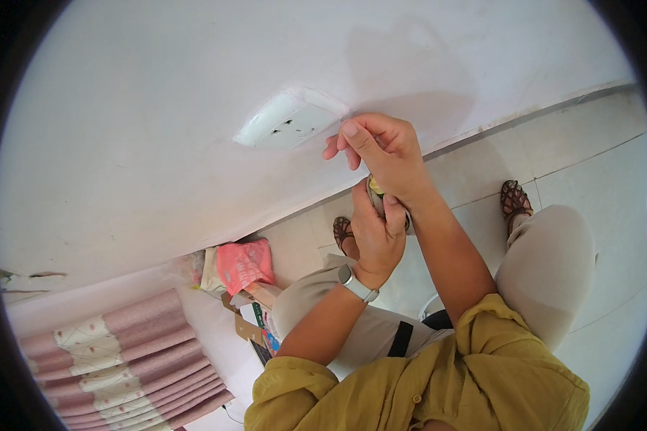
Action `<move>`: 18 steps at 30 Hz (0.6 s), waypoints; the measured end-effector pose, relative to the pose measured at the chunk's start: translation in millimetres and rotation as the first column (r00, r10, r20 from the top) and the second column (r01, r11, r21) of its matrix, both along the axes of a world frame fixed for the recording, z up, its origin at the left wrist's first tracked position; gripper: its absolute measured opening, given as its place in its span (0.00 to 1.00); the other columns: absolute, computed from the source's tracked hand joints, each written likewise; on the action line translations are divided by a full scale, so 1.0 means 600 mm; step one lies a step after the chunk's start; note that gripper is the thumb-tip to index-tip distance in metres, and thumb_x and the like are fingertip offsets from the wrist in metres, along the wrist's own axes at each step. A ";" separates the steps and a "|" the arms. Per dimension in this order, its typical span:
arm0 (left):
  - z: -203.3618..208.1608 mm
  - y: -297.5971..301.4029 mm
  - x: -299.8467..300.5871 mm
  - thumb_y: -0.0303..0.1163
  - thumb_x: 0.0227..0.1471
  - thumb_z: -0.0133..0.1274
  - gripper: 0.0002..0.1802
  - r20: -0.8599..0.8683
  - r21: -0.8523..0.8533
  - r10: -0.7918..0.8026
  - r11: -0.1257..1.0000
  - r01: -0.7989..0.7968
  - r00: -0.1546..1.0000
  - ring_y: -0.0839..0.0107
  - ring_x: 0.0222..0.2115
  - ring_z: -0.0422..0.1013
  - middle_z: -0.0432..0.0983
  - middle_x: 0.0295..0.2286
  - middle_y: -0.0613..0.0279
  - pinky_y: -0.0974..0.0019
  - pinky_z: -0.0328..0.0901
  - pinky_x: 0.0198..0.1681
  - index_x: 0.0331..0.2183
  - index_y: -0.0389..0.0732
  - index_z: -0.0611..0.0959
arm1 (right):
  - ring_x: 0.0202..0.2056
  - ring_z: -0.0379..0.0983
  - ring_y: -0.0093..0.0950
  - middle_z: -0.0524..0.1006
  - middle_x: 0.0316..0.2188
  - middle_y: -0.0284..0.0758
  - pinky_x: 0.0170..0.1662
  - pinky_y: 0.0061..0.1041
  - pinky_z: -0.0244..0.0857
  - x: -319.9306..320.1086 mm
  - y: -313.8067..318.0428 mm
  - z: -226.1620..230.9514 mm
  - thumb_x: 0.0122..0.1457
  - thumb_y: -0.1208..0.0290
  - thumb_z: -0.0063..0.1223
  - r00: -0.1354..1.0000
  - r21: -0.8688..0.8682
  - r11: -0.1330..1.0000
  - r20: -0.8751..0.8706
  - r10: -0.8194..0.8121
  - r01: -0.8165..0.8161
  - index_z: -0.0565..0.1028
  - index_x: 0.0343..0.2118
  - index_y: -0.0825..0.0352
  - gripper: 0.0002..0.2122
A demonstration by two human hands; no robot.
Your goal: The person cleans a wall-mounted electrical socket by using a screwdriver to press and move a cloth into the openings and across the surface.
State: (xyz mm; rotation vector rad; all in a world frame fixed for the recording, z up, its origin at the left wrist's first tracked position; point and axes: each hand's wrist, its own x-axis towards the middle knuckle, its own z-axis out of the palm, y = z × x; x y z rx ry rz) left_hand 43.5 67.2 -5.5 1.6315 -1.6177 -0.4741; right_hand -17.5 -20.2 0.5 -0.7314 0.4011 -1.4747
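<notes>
A white wall socket plate (292,118) is set in the pale wall, with whitish edging around it. My right hand (389,154) is raised close to the plate's right end, thumb and forefinger pinched together, other fingers curled. What the pinch holds, if anything, is too small to make out. Just below it, my left hand (379,241), with a watch (357,283) on its wrist, grips a small round object (375,188) with a greyish edge and a yellow part. My fingers and right wrist hide most of that object, so its kind does not show.
The wall (158,108) meets a tiled floor (582,161) along a slanting line. To the left lie a pink bag (246,263) and cardboard boxes (246,327), near a pink patterned curtain (129,352). My knees and sandalled feet are spread below my hands.
</notes>
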 end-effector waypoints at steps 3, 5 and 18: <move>0.003 0.001 -0.003 0.38 0.57 0.42 0.19 0.015 -0.011 0.008 1.000 -0.008 1.000 0.66 0.25 0.68 0.71 0.26 0.54 0.66 0.64 0.30 0.43 0.32 0.68 | 0.19 0.64 0.14 0.74 0.17 0.31 0.23 0.16 0.58 0.001 0.000 0.002 0.61 0.67 0.47 1.000 0.035 0.999 0.004 -0.008 0.008 0.74 0.21 0.69 0.14; 0.014 -0.002 -0.003 0.38 0.57 0.42 0.18 0.040 -0.018 0.010 1.000 -0.009 0.999 0.66 0.24 0.68 0.72 0.26 0.55 0.66 0.64 0.29 0.43 0.32 0.68 | 0.21 0.69 0.17 0.70 0.14 0.28 0.23 0.16 0.59 -0.001 -0.002 0.003 0.61 0.66 0.47 0.996 0.020 1.000 0.091 -0.001 -0.001 0.73 0.21 0.69 0.15; 0.009 -0.004 -0.020 0.37 0.57 0.41 0.18 -0.048 0.036 0.007 0.999 -0.005 0.999 0.67 0.26 0.68 0.72 0.27 0.54 0.67 0.63 0.32 0.42 0.32 0.68 | 0.26 0.75 0.25 0.70 0.16 0.29 0.27 0.17 0.60 -0.016 -0.008 -0.001 0.61 0.67 0.46 0.998 0.053 0.997 0.020 0.052 -0.053 0.72 0.22 0.68 0.13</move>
